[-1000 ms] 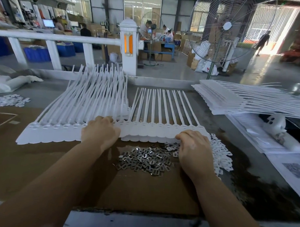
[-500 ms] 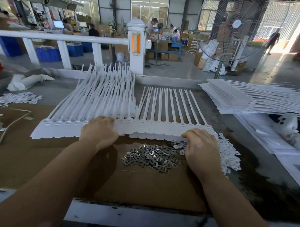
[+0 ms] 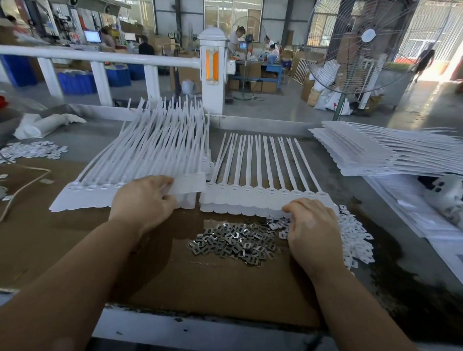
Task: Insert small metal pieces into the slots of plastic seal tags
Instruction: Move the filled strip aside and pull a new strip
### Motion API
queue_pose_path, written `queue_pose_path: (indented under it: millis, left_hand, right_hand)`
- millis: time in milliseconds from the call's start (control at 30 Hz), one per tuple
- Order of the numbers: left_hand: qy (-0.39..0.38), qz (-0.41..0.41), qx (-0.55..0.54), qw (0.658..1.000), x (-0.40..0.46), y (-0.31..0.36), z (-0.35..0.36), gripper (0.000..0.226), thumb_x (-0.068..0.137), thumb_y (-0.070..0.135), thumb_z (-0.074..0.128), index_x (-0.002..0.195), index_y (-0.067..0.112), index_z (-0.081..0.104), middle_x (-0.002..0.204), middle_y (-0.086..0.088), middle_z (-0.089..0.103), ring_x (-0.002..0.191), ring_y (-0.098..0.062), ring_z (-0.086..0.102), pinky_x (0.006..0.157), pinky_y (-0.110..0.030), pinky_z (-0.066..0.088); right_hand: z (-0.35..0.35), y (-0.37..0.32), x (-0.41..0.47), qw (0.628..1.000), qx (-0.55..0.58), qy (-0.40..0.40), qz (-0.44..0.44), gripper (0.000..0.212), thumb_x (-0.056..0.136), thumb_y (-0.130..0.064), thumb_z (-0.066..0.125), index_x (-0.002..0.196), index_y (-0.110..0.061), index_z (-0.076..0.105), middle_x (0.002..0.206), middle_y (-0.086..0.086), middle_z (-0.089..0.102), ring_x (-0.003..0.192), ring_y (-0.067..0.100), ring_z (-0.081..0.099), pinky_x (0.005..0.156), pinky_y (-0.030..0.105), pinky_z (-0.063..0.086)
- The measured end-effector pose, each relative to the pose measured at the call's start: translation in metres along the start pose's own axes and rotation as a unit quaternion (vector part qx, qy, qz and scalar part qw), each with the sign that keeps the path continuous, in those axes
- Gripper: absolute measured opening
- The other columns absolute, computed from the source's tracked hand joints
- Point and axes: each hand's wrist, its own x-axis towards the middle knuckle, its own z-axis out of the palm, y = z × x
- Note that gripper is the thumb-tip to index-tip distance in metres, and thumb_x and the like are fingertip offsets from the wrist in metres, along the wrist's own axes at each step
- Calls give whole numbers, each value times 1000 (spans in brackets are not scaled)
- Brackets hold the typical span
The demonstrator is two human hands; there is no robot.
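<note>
Nearest on the cardboard-covered bench point(image 3: 65, 248), a heap of small metal pieces point(image 3: 236, 241) lies between the two hands, with a heap of white plastic clips point(image 3: 354, 237) just right of it. The right hand point(image 3: 311, 230) rests with curled fingers on the near edge of the flat strip of seal tags point(image 3: 256, 197); whether it pinches anything I cannot tell. The left hand point(image 3: 143, 201) pinches the stacked seal tags point(image 3: 152, 156) at their right end, which now stands lifted and parted from the flat strip; half a second ago the two touched. That separation likely frees the single strip for loading. Farther right, more tag sheets point(image 3: 383, 154) wait.
</note>
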Motion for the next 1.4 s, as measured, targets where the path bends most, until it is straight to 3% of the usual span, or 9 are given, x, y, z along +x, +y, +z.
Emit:
queue_pose_path:
  millis: [67,200,400,700,933,1100,1300,1400]
  left_hand:
    - [50,20,-13,998,-3,-3,1,40,85,20,57,126,22,59,124,-4,62,108,-27,57,88,-32,45]
    - [46,47,16,998,3,-13,5,52,85,0,50,134,17,51,139,-4,50,126,-26,44,105,-33,32]
    - [32,20,93,995,8,-17,3,70,87,-5,41,145,33,30,151,5,31,139,-17,27,114,-34,22]
    - [104,44,95,989,10,-3,-14,82,81,-14,44,146,32,26,153,2,28,142,-14,22,117,-33,14]
    - [167,61,76,981,16,4,-27,78,80,-14,42,143,32,35,148,1,37,138,-16,31,114,-36,24]
    - [221,74,82,969,16,9,-39,73,75,-19,45,133,24,52,138,-6,51,130,-23,44,100,-40,36]
    - [239,123,81,960,13,23,-40,67,72,-24,45,125,14,61,127,-13,59,123,-29,51,97,-42,39]
    - [233,119,63,963,9,32,-39,71,72,-24,43,126,19,59,130,-9,57,125,-26,50,92,-40,43]
  right_hand:
    - [0,0,0,1000,-2,2,-3,25,64,16,66,82,-1,70,83,10,69,82,30,64,75,40,47]
    - [0,0,1,1000,-1,2,-2,25,64,16,66,81,-1,70,82,10,69,81,30,64,75,39,47]
    - [0,0,1,1000,-3,4,0,25,64,16,66,81,-2,70,82,10,69,81,30,63,74,38,46]
    - [1,1,1,1000,5,3,3,25,65,16,65,81,-2,70,83,10,68,82,30,63,74,38,46]
    - [2,2,1,1000,7,12,0,24,65,16,65,81,-1,70,81,10,69,79,30,63,72,38,47]
    - [3,2,0,1000,10,14,1,24,68,16,64,82,-2,70,83,10,69,81,29,63,74,38,47]
    - [3,2,-1,1000,11,12,4,24,69,16,63,83,-2,70,83,10,69,81,29,63,75,38,47]
    - [3,2,-1,1000,11,14,4,24,68,16,63,82,-2,70,83,10,69,81,30,63,74,39,47]
